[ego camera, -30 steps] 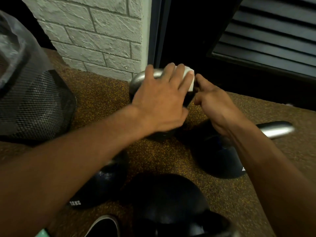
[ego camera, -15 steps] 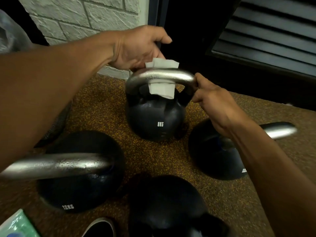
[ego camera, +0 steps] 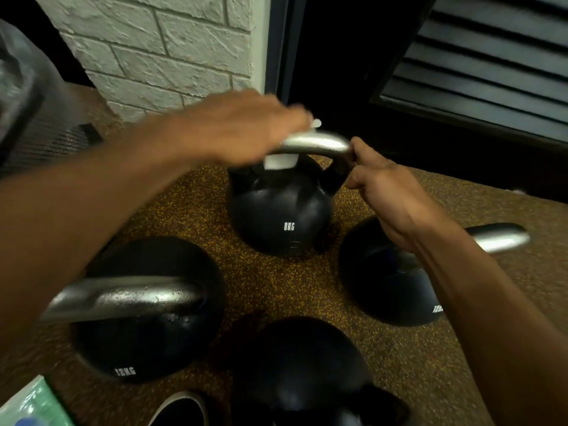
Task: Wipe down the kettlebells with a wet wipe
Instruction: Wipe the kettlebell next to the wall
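At the upper left of the frame stands a mesh bin (ego camera: 46, 139) lined with a clear bag. A green packet (ego camera: 33, 404) shows at the lower left corner, cut off by the frame edge. Right of it, a black kettlebell marked 12KG (ego camera: 147, 339) sits on the speckled floor mat (ego camera: 276, 287), its steel handle across the top. A dark shoe (ego camera: 181, 410) shows at the bottom edge, just beside a further black kettlebell (ego camera: 301, 370) at the bottom centre. A white brick wall (ego camera: 172, 41) fills the upper left centre. The left hand (ego camera: 242, 127) lies over the left part of the steel handle (ego camera: 319, 142) of the kettlebell marked 8KG (ego camera: 281, 216), which stands upright at the centre of the frame. The hand is motion-blurred: its fingers lie close together across the bar, but whether they curl round it cannot be told. The wet wipe (ego camera: 279, 162) is draped over this handle under the left hand; one white end hangs below the bar and a small tip shows beyond the fingertips. The right hand (ego camera: 390, 192) pinches the right corner of the same handle between thumb and curled fingers. Below the right wrist sits a fourth black kettlebell (ego camera: 378, 281), its handle pointing to the right. A dark slatted shutter (ego camera: 491, 56) occupies the upper right.
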`<control>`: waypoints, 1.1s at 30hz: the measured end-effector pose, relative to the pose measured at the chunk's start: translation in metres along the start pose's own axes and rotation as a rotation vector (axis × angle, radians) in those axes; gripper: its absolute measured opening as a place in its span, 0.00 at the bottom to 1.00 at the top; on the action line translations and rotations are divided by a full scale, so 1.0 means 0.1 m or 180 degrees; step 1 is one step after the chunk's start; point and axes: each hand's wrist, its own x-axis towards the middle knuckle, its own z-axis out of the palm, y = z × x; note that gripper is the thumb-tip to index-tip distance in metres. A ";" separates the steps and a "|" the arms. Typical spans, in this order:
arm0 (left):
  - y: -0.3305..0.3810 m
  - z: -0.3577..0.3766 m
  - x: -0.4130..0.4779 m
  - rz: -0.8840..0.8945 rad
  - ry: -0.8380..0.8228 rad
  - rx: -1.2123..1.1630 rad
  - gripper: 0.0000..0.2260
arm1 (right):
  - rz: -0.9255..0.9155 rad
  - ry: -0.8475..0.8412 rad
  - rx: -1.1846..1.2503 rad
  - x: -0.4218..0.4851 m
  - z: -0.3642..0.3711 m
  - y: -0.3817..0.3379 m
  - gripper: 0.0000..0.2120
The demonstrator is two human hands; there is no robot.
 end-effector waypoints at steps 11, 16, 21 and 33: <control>0.22 0.66 -0.33 -0.0358 0.0491 0.2170 0.38 | -0.0048 0.0056 0.0014 0.03 0.06 0.01 0.44; 0.26 -0.03 0.13 -0.0341 -0.0384 -0.0332 0.24 | -0.0023 0.0071 -0.0161 0.03 0.05 0.00 0.45; -0.08 -0.29 0.42 -0.0683 -0.1370 -0.1892 0.34 | -0.0093 0.0000 -0.0097 0.06 0.01 0.03 0.40; 0.00 -0.27 0.10 -0.0479 -0.0533 -0.1089 0.25 | 0.0019 -0.0040 -0.0089 0.05 -0.01 0.03 0.42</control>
